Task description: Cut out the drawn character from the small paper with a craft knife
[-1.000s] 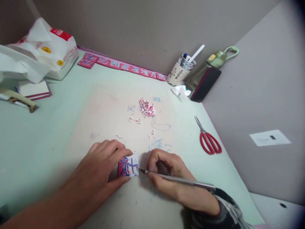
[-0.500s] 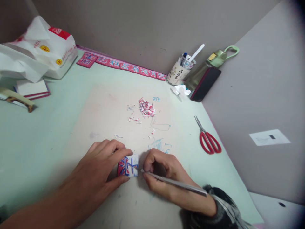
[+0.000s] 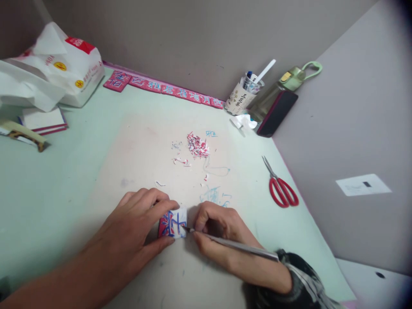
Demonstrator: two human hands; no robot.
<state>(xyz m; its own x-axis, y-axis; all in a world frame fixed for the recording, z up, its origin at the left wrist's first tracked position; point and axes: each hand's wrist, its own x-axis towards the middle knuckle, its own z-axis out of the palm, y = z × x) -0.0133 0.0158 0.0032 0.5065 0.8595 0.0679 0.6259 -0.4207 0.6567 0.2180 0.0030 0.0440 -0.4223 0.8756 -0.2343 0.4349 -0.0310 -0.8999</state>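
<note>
A small block (image 3: pixel 173 223), red on its left part and white on its right, lies on the beige mat with a blue character drawn on it. My left hand (image 3: pixel 141 227) grips it from the left, fingers on its far edge and thumb on its near edge. My right hand (image 3: pixel 219 234) is closed around a slim metal carving knife (image 3: pixel 244 247), whose dark tip rests at the white part of the block. Beyond my hands, a heap of red and white shavings (image 3: pixel 198 145) sits on the mat, with a few loose scraps nearer.
Red-handled scissors (image 3: pixel 283 192) lie at the right. Behind stand a pen cup (image 3: pixel 240 99), a green bottle (image 3: pixel 273 96) and a leaning phone (image 3: pixel 278 113). Carved red tiles (image 3: pixel 180 92) line the back edge. At left are a tissue pack (image 3: pixel 77 73) and a cutter (image 3: pixel 24 135).
The knife tip has moved slightly left and now reaches onto the white part of the block. My left hand and the block look unmoved.
</note>
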